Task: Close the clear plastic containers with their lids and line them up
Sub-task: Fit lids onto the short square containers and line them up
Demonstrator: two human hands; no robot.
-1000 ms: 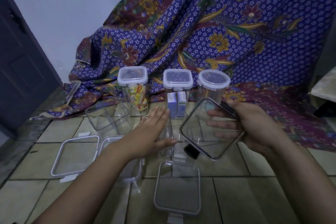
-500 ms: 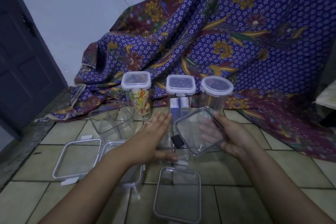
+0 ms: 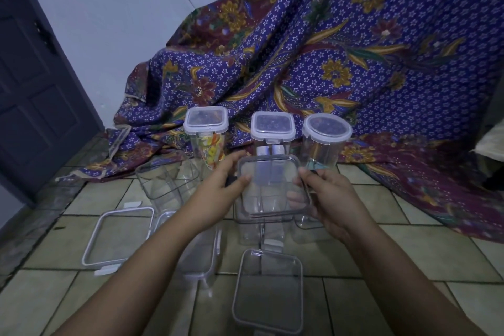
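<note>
Three shut tubs (image 3: pixel 272 128) stand past the fingers (image 3: pixel 231 162), the left hand (image 3: pixel 218 194) and right hand (image 3: pixel 327 199) pinch a lid (image 3: pixel 270 185) over a fourth tub (image 3: pixel 259 229), one open tub (image 3: pixel 166 183) waits

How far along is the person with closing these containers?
Three lidded containers stand in a row by the cloth. The left hand and right hand hold a lid over an open container. A second open container and loose lids on the floor remain.

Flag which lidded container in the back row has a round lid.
The rightmost container: its lid is round; the left container and middle container have square lids.
</note>
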